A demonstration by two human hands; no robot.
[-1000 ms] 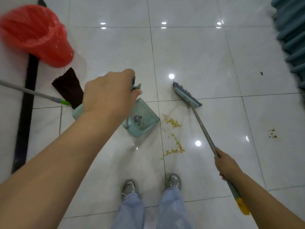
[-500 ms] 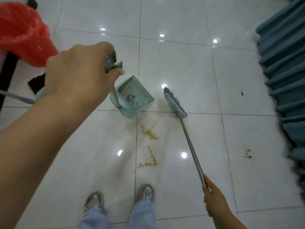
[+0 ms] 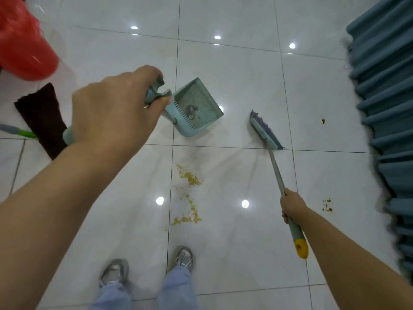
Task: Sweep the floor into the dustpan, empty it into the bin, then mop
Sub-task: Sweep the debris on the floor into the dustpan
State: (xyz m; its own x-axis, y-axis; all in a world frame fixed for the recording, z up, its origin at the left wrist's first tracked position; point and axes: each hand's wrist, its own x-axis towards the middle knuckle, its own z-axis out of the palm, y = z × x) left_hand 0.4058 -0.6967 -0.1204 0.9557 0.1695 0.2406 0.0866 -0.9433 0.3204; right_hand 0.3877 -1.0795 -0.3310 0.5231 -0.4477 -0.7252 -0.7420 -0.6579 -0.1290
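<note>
My left hand (image 3: 114,108) grips the top of the teal dustpan's upright handle. The dustpan (image 3: 196,108) rests on the white tiled floor ahead of my feet, with a bit of grey dirt in it. My right hand (image 3: 291,204) holds the broom's metal shaft above its green and yellow grip. The broom head (image 3: 266,130) stands on the floor to the right of the dustpan, apart from it. A trail of yellow-green crumbs (image 3: 188,193) lies between the dustpan and my shoes. Small brown spots (image 3: 327,205) lie further right.
A bin with a red bag (image 3: 20,43) stands at the far left. A mop with a dark cloth head (image 3: 42,119) lies on the floor beside it. Teal curtains (image 3: 386,108) hang along the right side. Another brown speck (image 3: 323,121) lies near them.
The dustpan and broom head have stayed close to their places on the floor. The camera view has shifted, and my left hand has dropped a little lower over the handle.
</note>
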